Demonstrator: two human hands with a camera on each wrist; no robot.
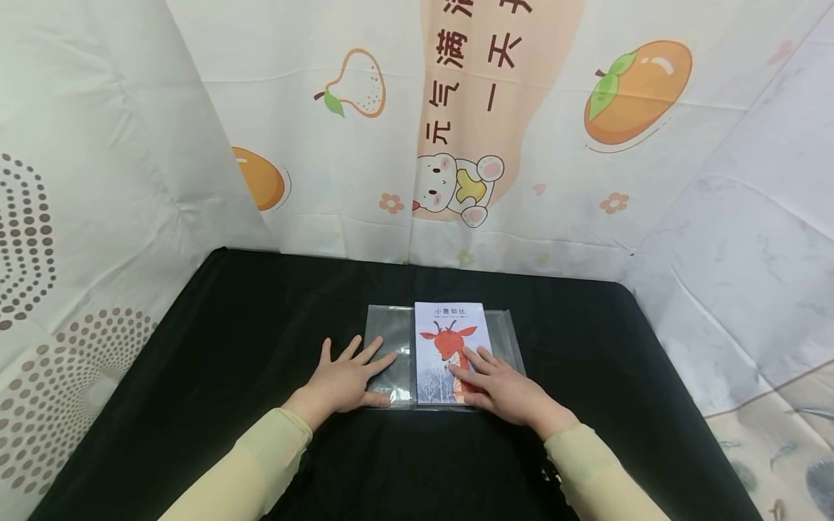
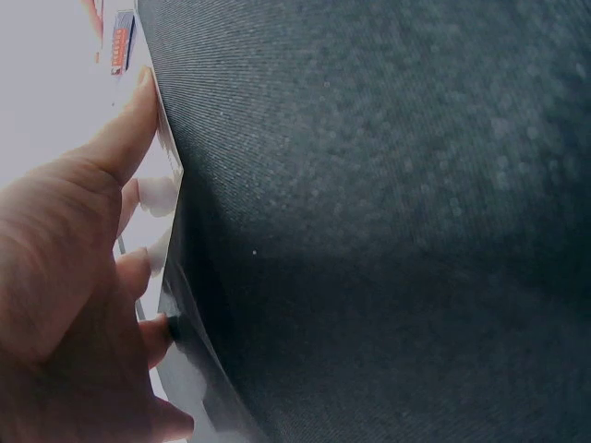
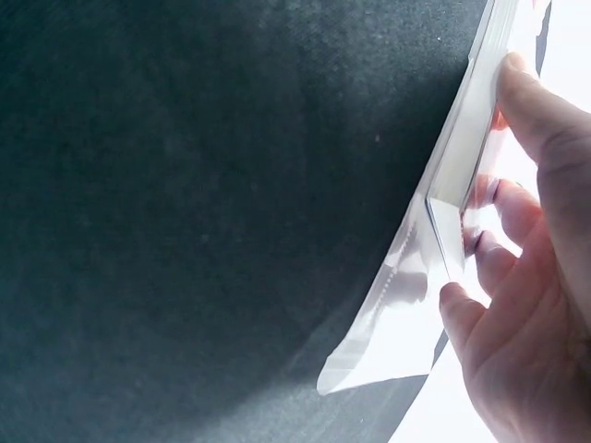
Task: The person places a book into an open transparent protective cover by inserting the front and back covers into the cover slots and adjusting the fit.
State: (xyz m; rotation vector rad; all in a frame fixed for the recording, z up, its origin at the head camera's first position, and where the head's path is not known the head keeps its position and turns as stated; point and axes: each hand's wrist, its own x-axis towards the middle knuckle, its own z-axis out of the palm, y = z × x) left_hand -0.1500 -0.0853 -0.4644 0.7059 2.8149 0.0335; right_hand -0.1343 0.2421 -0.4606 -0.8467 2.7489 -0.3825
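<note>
A thin book [image 1: 433, 376] with a red deer on its pale cover lies on the right half of a clear plastic book cover [image 1: 399, 318], which is spread on the black tablecloth. My right hand [image 1: 498, 387] rests on the book's lower right part with fingers spread. My left hand [image 1: 342, 380] lies flat, fingers fanned, its thumb and fingertips on the left flap of the plastic. In the right wrist view the book's page edges [image 3: 466, 138] show above the plastic sheet [image 3: 388, 341]. The left wrist view shows the left thumb [image 2: 138, 120] along the plastic's edge.
The black tablecloth [image 1: 260, 318] covers the table around the book. A white curtain [image 1: 313, 166] with printed fruit and a bear hangs behind the table's far edge, and pale cloths hang on the left [image 1: 117, 181] and right [image 1: 749, 217].
</note>
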